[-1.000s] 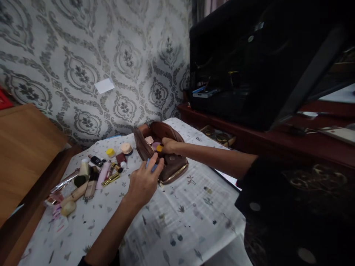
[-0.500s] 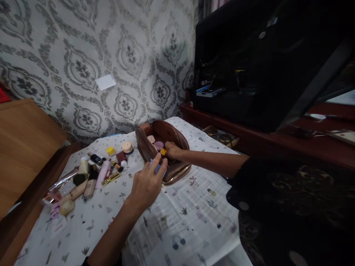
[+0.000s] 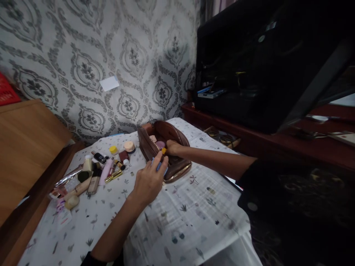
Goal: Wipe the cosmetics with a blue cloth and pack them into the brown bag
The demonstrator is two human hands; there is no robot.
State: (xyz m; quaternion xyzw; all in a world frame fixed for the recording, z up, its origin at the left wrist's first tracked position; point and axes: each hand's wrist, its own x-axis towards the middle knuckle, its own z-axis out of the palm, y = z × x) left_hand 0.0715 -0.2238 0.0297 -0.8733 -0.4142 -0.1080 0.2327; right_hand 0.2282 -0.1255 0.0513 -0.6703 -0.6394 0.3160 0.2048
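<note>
Brown bag: left grip holding blue item; right grip unclear; red box illegible.

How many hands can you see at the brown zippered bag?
2: the left hand, over a blue item at the near side of the zippered bag, and the right hand, inside its opening and partly hidden.
</note>
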